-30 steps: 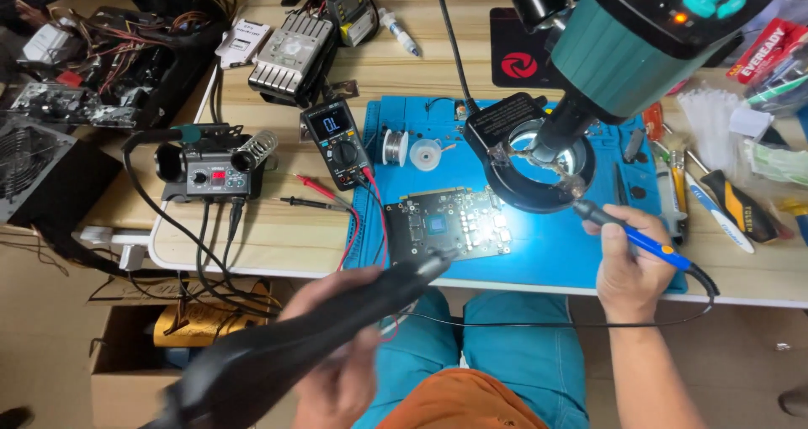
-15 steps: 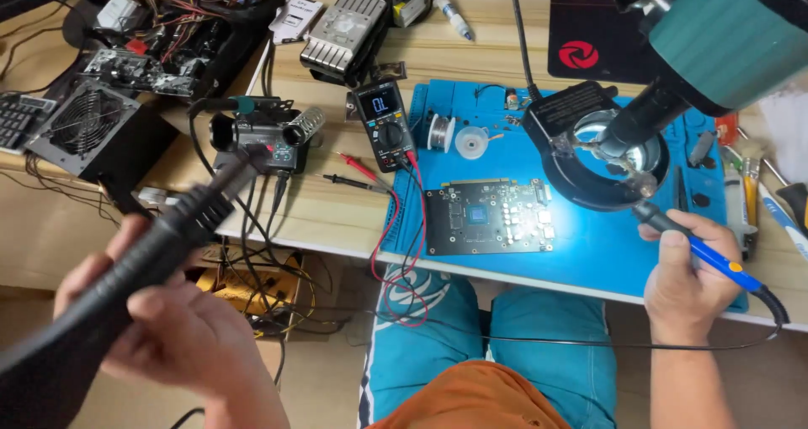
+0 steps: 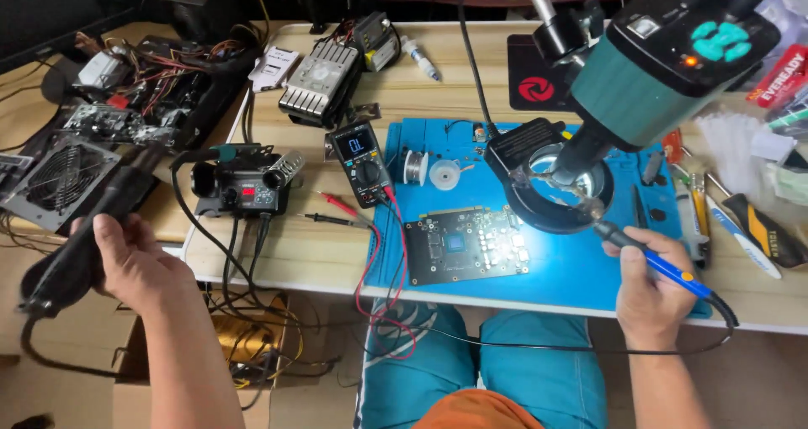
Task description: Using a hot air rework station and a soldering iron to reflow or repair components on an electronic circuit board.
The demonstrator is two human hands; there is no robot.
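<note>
Gripping hot-air wand (image 3: 84, 235), soldering iron (image 3: 652, 265)

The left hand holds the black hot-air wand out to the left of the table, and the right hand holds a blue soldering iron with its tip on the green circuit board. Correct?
Not quite. In the head view the soldering iron in the right hand points up under the microscope ring light, off the circuit board. The left hand does hold the hot-air wand.

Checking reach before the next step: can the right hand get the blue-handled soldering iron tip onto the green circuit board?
Probably yes. The right hand holds the blue-handled soldering iron beside the green circuit board, with bare blue mat between.
</note>
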